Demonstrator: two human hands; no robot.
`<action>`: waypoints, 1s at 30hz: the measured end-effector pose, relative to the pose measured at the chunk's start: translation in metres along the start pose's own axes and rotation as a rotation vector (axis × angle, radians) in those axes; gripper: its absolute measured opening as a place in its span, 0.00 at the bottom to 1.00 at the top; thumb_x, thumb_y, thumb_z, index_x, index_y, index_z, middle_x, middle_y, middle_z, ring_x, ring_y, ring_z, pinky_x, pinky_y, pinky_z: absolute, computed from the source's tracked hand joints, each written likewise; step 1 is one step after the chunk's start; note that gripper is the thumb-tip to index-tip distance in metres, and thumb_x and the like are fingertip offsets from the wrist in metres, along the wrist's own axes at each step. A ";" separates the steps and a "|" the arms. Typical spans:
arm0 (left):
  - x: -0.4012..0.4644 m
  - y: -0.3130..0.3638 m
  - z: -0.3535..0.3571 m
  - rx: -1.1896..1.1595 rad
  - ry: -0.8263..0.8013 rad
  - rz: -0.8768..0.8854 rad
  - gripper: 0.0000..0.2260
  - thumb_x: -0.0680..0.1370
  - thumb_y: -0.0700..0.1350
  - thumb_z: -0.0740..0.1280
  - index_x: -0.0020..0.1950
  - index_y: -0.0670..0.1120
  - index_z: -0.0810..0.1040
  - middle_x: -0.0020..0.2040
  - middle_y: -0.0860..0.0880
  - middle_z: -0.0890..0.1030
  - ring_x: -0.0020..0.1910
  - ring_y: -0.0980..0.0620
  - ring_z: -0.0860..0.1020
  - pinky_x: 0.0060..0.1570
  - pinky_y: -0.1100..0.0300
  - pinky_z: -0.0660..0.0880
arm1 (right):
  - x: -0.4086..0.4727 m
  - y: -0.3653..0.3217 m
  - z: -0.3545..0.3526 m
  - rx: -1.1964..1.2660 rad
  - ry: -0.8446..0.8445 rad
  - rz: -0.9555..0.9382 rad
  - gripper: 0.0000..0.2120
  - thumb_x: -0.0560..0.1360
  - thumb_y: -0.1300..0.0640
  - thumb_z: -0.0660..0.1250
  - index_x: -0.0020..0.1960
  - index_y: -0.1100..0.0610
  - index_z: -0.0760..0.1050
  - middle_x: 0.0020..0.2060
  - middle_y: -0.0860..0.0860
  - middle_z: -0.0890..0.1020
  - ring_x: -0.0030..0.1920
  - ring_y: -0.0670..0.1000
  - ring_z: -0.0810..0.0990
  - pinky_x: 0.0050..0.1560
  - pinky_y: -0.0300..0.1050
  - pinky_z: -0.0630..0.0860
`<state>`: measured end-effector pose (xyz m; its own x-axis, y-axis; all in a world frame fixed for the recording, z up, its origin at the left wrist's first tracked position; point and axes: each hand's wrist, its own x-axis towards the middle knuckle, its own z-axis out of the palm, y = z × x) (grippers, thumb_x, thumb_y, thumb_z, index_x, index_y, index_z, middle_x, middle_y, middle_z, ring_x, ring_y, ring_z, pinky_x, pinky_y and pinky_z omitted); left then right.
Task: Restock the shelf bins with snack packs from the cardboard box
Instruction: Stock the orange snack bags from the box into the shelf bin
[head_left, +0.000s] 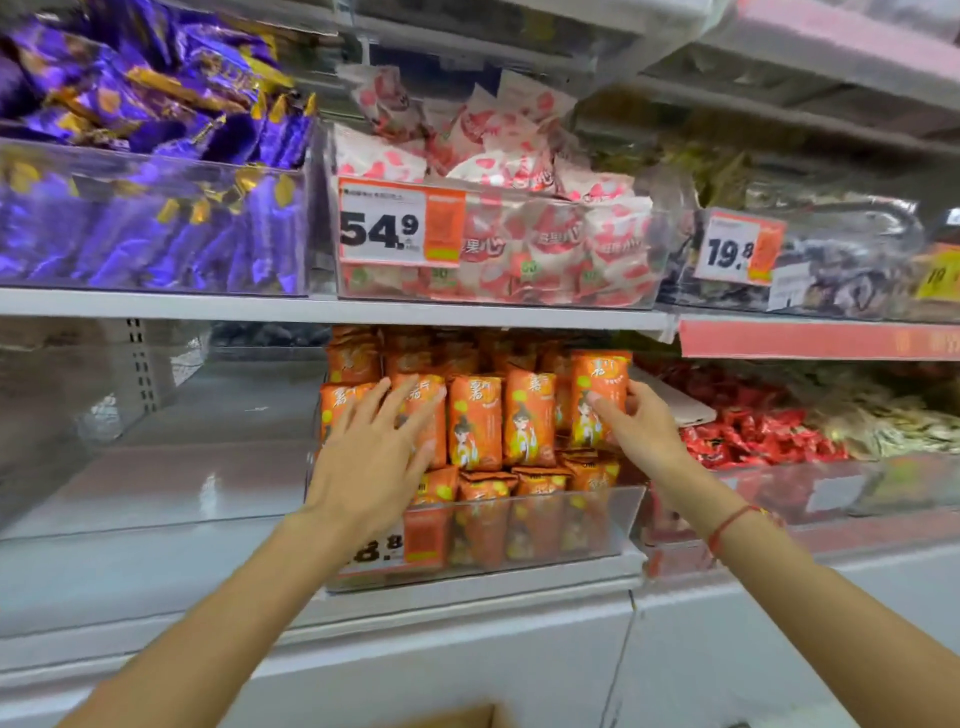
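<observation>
A clear plastic bin (623, 519) on the lower shelf holds several orange snack packs (475, 421) standing upright in rows. My left hand (374, 457) lies flat with straight, spread fingers against the packs at the bin's left side. My right hand (639, 426) grips one orange pack (600, 387) at the right end of the upper row, thumb on its front. A corner of the cardboard box (457, 717) shows at the bottom edge.
Left of the orange bin stands an empty clear bin (156, 467). Right of it lie red packs (753, 431). The shelf above carries bins of purple packs (156, 218), white-and-red packs (519, 234) and dark packs (831, 270), with price tags on the fronts.
</observation>
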<state>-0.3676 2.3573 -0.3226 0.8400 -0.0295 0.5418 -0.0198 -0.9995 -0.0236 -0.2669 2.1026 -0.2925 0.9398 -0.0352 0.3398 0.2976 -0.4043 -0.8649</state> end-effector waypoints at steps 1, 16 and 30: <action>0.002 -0.001 0.003 -0.001 -0.010 0.000 0.26 0.78 0.57 0.46 0.74 0.54 0.66 0.73 0.46 0.68 0.71 0.42 0.67 0.69 0.44 0.62 | 0.006 0.001 0.004 -0.009 -0.002 -0.004 0.22 0.75 0.51 0.69 0.64 0.61 0.72 0.56 0.57 0.80 0.56 0.56 0.79 0.57 0.51 0.75; 0.003 0.001 0.004 0.086 0.080 0.094 0.25 0.80 0.62 0.46 0.77 0.57 0.59 0.77 0.49 0.59 0.77 0.43 0.54 0.72 0.38 0.49 | -0.021 0.006 0.020 -0.391 0.196 -0.507 0.27 0.77 0.45 0.63 0.72 0.53 0.63 0.68 0.53 0.68 0.69 0.53 0.65 0.68 0.53 0.66; 0.021 0.007 0.028 0.140 0.065 0.137 0.26 0.80 0.61 0.44 0.77 0.56 0.55 0.76 0.47 0.63 0.75 0.40 0.59 0.66 0.32 0.57 | -0.014 0.024 0.061 -0.714 -0.147 -0.542 0.32 0.75 0.31 0.40 0.76 0.37 0.40 0.77 0.42 0.46 0.75 0.47 0.33 0.73 0.64 0.42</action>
<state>-0.3348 2.3504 -0.3352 0.7975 -0.1705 0.5787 -0.0525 -0.9752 -0.2149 -0.2630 2.1494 -0.3402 0.7276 0.4221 0.5408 0.5767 -0.8033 -0.1488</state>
